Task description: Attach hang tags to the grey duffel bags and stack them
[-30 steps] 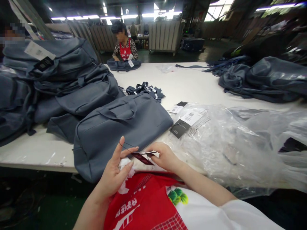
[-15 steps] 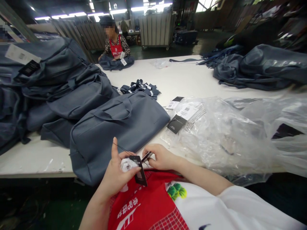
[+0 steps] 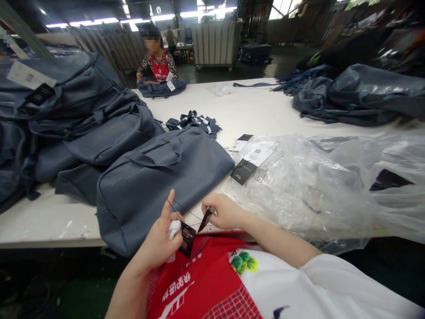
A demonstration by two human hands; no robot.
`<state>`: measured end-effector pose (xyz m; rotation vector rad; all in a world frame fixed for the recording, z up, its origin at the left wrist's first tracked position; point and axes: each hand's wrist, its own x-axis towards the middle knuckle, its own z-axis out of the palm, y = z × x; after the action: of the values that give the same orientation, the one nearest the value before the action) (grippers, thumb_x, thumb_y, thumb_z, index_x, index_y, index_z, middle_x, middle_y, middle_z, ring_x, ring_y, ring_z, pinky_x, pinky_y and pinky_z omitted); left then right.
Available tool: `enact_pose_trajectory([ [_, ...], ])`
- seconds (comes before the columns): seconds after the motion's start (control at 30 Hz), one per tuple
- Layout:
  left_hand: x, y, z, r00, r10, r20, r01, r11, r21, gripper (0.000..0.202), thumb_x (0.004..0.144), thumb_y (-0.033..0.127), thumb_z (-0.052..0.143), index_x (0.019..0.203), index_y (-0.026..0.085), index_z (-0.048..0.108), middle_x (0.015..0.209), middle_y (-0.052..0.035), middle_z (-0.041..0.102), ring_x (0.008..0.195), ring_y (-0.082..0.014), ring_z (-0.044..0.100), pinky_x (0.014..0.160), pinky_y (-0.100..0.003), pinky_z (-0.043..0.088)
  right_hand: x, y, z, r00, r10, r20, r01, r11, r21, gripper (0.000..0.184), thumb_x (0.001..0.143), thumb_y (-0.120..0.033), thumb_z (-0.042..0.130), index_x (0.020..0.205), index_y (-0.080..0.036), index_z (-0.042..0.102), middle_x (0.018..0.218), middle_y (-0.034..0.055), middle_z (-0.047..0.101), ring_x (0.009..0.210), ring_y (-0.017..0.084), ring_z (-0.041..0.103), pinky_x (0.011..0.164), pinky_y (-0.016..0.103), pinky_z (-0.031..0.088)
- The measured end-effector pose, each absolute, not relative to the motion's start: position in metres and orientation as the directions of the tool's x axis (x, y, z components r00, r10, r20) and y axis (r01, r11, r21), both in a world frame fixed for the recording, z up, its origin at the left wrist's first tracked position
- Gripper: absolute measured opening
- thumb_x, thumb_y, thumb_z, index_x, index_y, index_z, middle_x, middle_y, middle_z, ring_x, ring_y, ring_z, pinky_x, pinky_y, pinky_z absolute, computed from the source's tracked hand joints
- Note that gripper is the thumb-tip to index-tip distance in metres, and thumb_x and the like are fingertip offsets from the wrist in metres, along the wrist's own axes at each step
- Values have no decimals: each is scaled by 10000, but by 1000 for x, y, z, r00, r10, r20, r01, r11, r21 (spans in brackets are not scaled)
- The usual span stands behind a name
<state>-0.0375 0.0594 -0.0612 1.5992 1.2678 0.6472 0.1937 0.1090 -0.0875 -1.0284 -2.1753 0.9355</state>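
Observation:
Close to the table's front edge, my left hand (image 3: 162, 239) is closed on a black hang tag (image 3: 187, 239) with pale print. A crumpled white wad (image 3: 174, 228) is tucked in the same hand. Its index finger points up with a thin dark string (image 3: 181, 206) looped over it. My right hand (image 3: 226, 212) pinches a second dark tag (image 3: 206, 218), seen nearly edge-on, and the string stretches between the two hands. Just beyond them a blue-grey bag (image 3: 159, 181) with two handles lies on its side on the white table (image 3: 259, 106).
More blue-grey bags (image 3: 83, 102) are piled at left. Black and white tags (image 3: 244, 171) lie against clear plastic bags (image 3: 308, 190) at right. A bundle of dark straps (image 3: 194, 122) sits behind the bag. Another person (image 3: 159, 62) works across the table; more bags (image 3: 361, 95) lie far right.
My hands have drawn slightly apart, the right one moving up and right with its tag. The string between them now stretches longer. My left index finger has shifted a little right.

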Motion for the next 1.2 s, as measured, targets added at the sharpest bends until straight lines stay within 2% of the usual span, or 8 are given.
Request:
enact_pose_trajectory([
  [0.13, -32, 58, -64, 324, 941, -102, 399, -39, 916, 996, 776, 124, 540, 1524, 327, -86, 906, 29, 618, 604, -118, 546, 587, -240, 466, 189, 110, -99, -619, 784, -45, 159, 69, -985, 149, 606, -75, 536, 721, -168, 554, 647, -55, 538, 614, 96, 479, 606, 200, 373],
  [0.23, -22, 57, -70, 289, 957, -19, 381, -97, 919, 1013, 799, 132, 572, 1521, 282, -123, 926, 5, 625, 701, -145, 596, 692, -276, 498, 175, 102, -113, -690, 718, -94, -81, -206, -975, 267, 651, -145, 637, 906, -165, 561, 788, -37, 589, 715, 110, 536, 682, 215, 436],
  [0.3, -16, 56, -73, 266, 964, 8, 380, -112, 918, 1019, 805, 135, 587, 1522, 270, -124, 961, -15, 630, 783, -169, 625, 764, -306, 511, 166, 96, -119, -725, 683, -86, -129, -258, -958, 394, 656, -185, 697, 1025, -167, 563, 923, -8, 628, 835, 139, 575, 779, 248, 468],
  [0.43, -12, 54, -78, 219, 976, -1, 414, -92, 905, 986, 822, 158, 593, 1528, 284, -84, 1027, -37, 635, 824, -188, 641, 808, -339, 515, 162, 92, -121, -780, 624, -39, -105, -192, -976, 420, 694, -213, 707, 1098, -160, 602, 1058, 22, 650, 962, 170, 591, 913, 291, 467],
  [0.6, -25, 55, -74, 197, 980, 25, 428, -109, 897, 922, 855, 203, 591, 1535, 303, -23, 1197, -81, 626, 941, -212, 652, 898, -378, 488, 169, 98, -115, -830, 558, -11, -32, -67, -997, 277, 792, -295, 703, 1016, -134, 678, 984, 39, 706, 910, 175, 639, 912, 303, 498],
  [0.83, -32, 44, -53, 103, 994, -35, 294, 3, 956, 927, 850, 231, 599, 1544, 254, -15, 1111, -69, 690, 959, -228, 660, 915, -369, 491, 169, 95, -114, -788, 615, 2, 35, 48, -998, 258, 870, -316, 636, 1051, -140, 686, 1042, 61, 725, 941, 192, 667, 907, 313, 509],
  [1.07, -14, 35, -57, 25, 993, -112, 385, 94, 918, 942, 850, 261, 617, 1534, 299, -30, 1026, -31, 694, 865, -208, 680, 846, -355, 521, 161, 89, -111, -743, 669, -15, 152, 146, -978, 162, 834, -214, 612, 965, -143, 675, 930, 45, 720, 848, 179, 654, 806, 285, 515],
  [1.2, -21, 39, -60, 14, 995, -98, 427, 83, 901, 957, 833, 255, 621, 1533, 298, -30, 1000, -17, 698, 845, -204, 679, 862, -363, 506, 169, 86, -97, -643, 756, 121, 181, 304, -935, 406, 726, -128, 624, 1132, -146, 614, 1085, 84, 673, 978, 213, 630, 899, 344, 498],
])
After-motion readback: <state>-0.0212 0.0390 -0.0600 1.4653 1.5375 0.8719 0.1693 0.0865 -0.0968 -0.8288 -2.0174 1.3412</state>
